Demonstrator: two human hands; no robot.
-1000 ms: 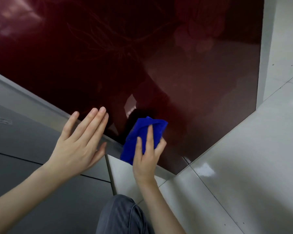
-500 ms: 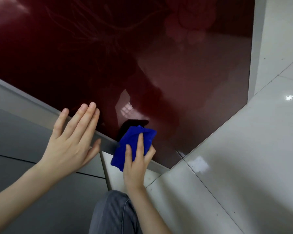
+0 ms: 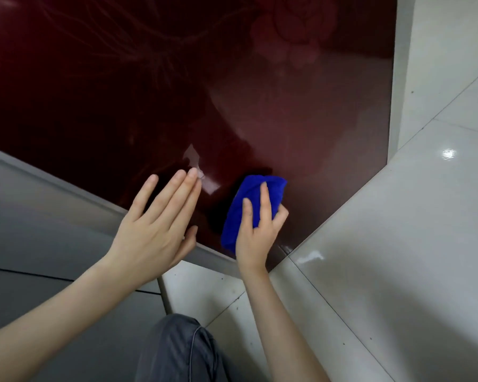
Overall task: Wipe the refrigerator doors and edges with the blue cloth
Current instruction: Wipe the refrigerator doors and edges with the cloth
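Against door (image 3: 232, 92), cloth-pressing right hand (image 3: 255, 238)

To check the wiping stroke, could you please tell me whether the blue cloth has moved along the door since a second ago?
Yes. The blue cloth moved toward the door's bottom corner at the floor.

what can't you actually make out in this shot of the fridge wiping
All in the head view:
- Upper part of the dark red refrigerator door: cut off by the top edge.
- Door surface under the blue cloth: covered by the cloth and the right hand.
- Dirt or streaks on the door: lost in glossy reflections.
- Whether the left hand presses on the door or hovers: cannot tell.
- The person: only forearms and a grey trouser knee show.
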